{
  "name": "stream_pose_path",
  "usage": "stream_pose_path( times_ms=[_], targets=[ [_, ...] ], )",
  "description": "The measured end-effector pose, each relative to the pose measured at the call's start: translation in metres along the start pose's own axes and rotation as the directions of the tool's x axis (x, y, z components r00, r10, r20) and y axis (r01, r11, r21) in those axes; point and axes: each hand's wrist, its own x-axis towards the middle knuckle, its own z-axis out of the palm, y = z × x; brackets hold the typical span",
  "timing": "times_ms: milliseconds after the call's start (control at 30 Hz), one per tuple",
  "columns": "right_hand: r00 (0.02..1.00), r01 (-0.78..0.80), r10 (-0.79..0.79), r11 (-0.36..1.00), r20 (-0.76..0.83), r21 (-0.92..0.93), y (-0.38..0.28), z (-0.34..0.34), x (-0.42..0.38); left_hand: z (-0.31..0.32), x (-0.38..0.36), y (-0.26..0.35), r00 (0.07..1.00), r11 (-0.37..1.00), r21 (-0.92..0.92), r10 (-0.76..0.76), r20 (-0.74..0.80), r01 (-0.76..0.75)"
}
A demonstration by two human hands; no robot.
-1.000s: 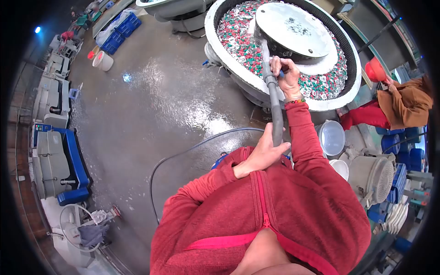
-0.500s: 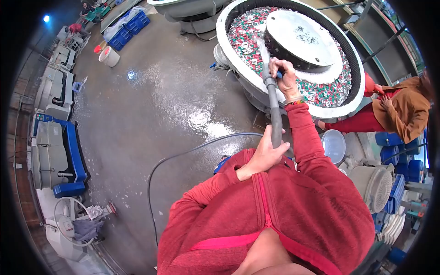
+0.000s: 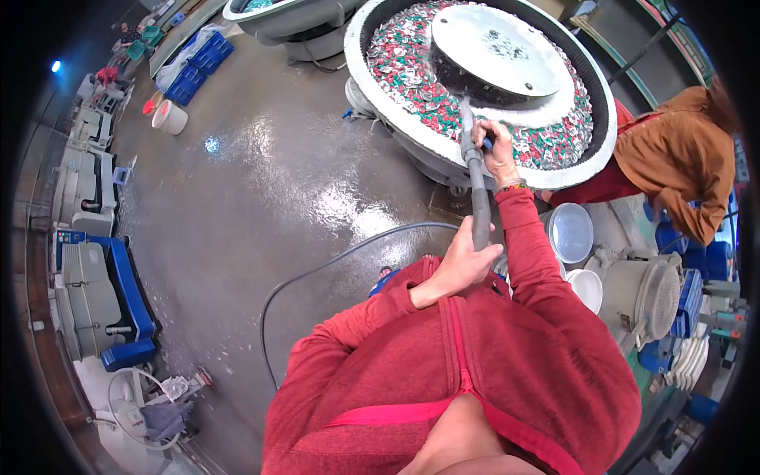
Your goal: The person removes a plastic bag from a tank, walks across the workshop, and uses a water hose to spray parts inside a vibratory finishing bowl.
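A grey water pipe (image 3: pixel 477 186) slants up and away from my body toward a large round tub (image 3: pixel 366 75). My left hand (image 3: pixel 467 260) is wrapped round its lower end, close to my waist. Further up, my right hand (image 3: pixel 496 150) grips the pipe at its fitting, where a bit of blue handle shows by the fingers. Its tip lies over the tub's near rim, and a pale water spray seems to leave it. Many small red, green and white pieces (image 3: pixel 400 67) fill the tub around a raised white disc (image 3: pixel 499 47).
A dark hose (image 3: pixel 317 273) curves over the wet floor (image 3: pixel 229 229). At the tub's right, a person in a brown jacket (image 3: pixel 681 158) bends over. Nearby stand a clear basin (image 3: pixel 571 232) and a white bucket (image 3: pixel 584 290). Blue crates (image 3: pixel 186 85) and a white pail (image 3: pixel 169 117) sit far left.
The pipe tip has swung right and nearer along the tub, with my right hand moving slightly down. The view has shifted a little; the person in brown leans closer to the tub.
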Motion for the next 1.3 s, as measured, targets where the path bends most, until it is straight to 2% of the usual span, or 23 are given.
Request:
stream_pose_path(
  times_ms=[200,300,367,433,533,600,700,767,833,900,967,1133,1233,1267,1300],
  targets=[
    [0.997,-0.036,0.037,0.999,-0.07,0.018,0.01,0.003,0.004,-0.002,0.004,-0.003,0.999,0.999,0.034,0.009,-0.049,-0.007],
    [0.998,-0.041,0.044,0.997,-0.055,0.068,0.017,0.028,0.013,-0.001,0.0,0.0,0.994,0.996,-0.076,0.029,-0.105,-0.037],
    [0.999,0.009,-0.008,1.0,-0.047,0.005,0.015,0.051,0.018,-0.002,-0.002,0.002,0.986,0.991,-0.127,0.031,-0.163,-0.052],
    [0.986,0.134,-0.148,0.976,-0.072,-0.17,0.015,0.071,0.018,-0.002,-0.007,0.01,0.982,0.984,-0.169,0.018,-0.19,-0.05],
    [0.996,0.018,-0.023,0.998,-0.081,-0.055,0.017,0.077,0.02,-0.001,-0.007,0.013,0.971,0.986,-0.153,0.027,-0.236,-0.065],
    [0.998,0.02,-0.024,0.997,-0.064,-0.069,0.016,0.071,0.018,-0.005,-0.006,0.013,0.982,0.987,-0.155,0.004,-0.188,-0.034],
    [0.99,-0.093,0.068,0.973,-0.124,-0.212,0.008,0.046,0.008,-0.002,-0.003,0.012,0.988,0.988,-0.155,-0.05,-0.146,0.027],
    [0.979,-0.105,0.059,0.966,-0.194,-0.235,0.014,0.02,0.0,0.005,0.001,0.009,0.988,0.988,-0.133,-0.09,-0.126,0.073],
    [0.976,-0.07,0.022,0.973,-0.216,-0.218,0.009,-0.007,-0.013,0.01,0.003,0.004,0.992,0.988,-0.111,-0.113,-0.056,0.106],
    [0.948,0.029,-0.097,0.975,-0.304,-0.22,-0.009,-0.021,-0.028,0.016,0.008,-0.004,0.991,0.988,-0.068,-0.136,0.003,0.135],
    [0.927,-0.021,-0.066,0.974,-0.37,-0.227,-0.033,-0.034,-0.045,0.023,0.01,-0.013,0.989,0.99,0.018,-0.14,0.051,0.139],
    [0.893,0.073,-0.144,0.981,-0.426,-0.18,-0.055,-0.062,-0.063,0.045,0.016,-0.02,0.977,0.984,0.107,-0.158,0.143,0.144],
    [0.853,0.1,-0.198,0.97,-0.483,-0.221,-0.059,-0.067,-0.068,0.053,0.022,-0.028,0.974,0.983,0.125,-0.157,0.163,0.137],
    [0.872,0.02,-0.152,0.961,-0.465,-0.276,-0.062,-0.073,-0.071,0.057,0.024,-0.029,0.973,0.981,0.131,-0.165,0.16,0.145],
    [0.826,0.057,-0.256,0.924,-0.503,-0.378,-0.061,-0.075,-0.07,0.059,0.025,-0.03,0.972,0.979,0.136,-0.175,0.155,0.154]
  ],
)
